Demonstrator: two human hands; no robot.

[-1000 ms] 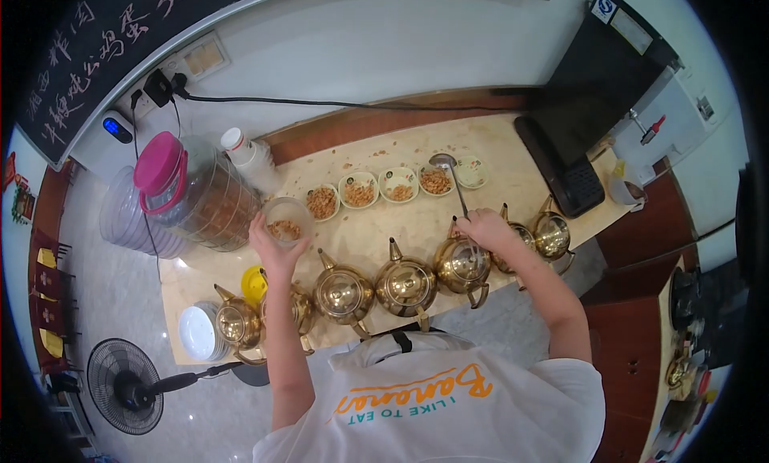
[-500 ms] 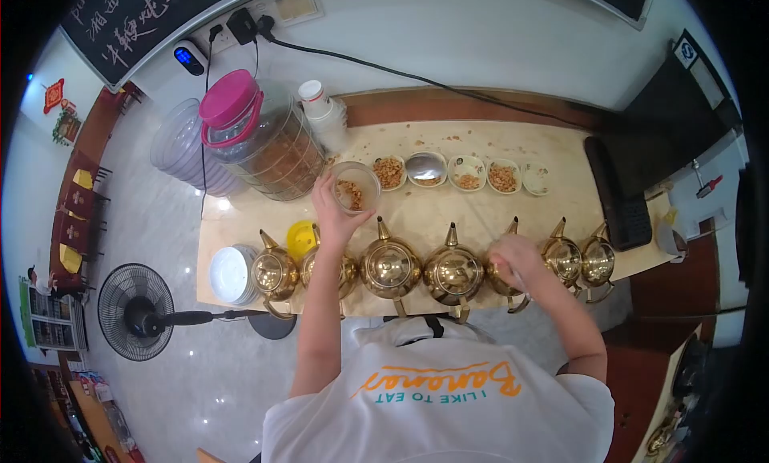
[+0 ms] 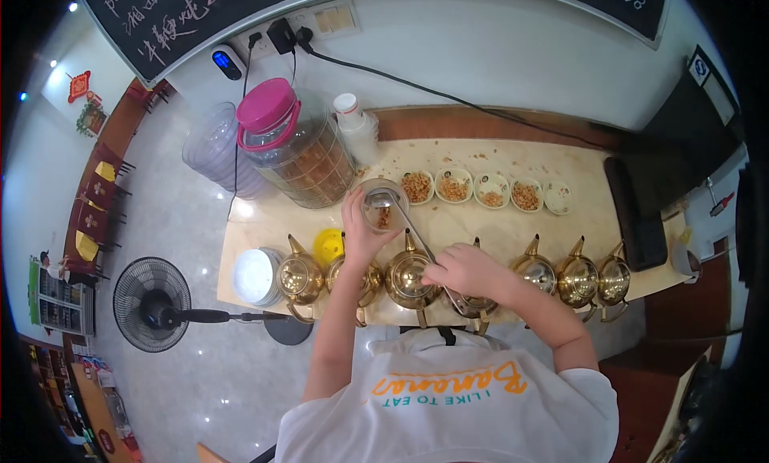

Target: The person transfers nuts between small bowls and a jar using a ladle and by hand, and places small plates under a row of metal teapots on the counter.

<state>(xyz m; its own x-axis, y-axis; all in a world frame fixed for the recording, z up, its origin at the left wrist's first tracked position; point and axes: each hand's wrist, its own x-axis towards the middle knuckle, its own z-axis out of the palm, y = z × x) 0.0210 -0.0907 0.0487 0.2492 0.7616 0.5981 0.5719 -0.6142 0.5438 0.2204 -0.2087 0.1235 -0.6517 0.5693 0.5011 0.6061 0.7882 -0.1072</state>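
"Why does our left hand [image 3: 360, 235] curl around the clear cup [image 3: 372, 216]?"

"Probably to steady it: our right hand [image 3: 467, 269] grips the ladle [image 3: 382, 199] by its handle, and its bowl shows within the cup's rim."

"And the 5 small dishes [image 3: 490, 183]?"

"They stand in 1 row beyond the teapots [image 3: 408, 278], presumably within our reach; the cup is just beside the leftmost."

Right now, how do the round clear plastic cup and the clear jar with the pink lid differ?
The cup is held in the left hand; the jar stands on the table. The cup is small and open; the jar is much larger and lidded. Both are see-through with brown contents.
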